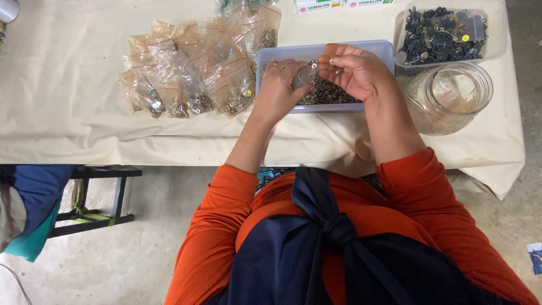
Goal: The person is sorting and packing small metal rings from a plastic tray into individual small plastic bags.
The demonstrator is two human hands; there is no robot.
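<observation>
My left hand [278, 90] reaches into a pale blue plastic tray [372, 49] filled with small dark metal parts [330, 93]. It holds a small clear plastic bag [305, 75] at the tray's middle. My right hand [354, 70] hovers over the same tray, fingers pinched on a few small metal pieces close to the bag's mouth. Both hands nearly touch above the pile. Orange sleeves cover my forearms.
Several small clear bags [192, 73] holding metal parts lie spread on the cream tablecloth [68, 85] left of the tray. A clear tub of dark parts [443, 34] and a glass jar [449, 96] stand at right. A black stool [101, 197] stands below left.
</observation>
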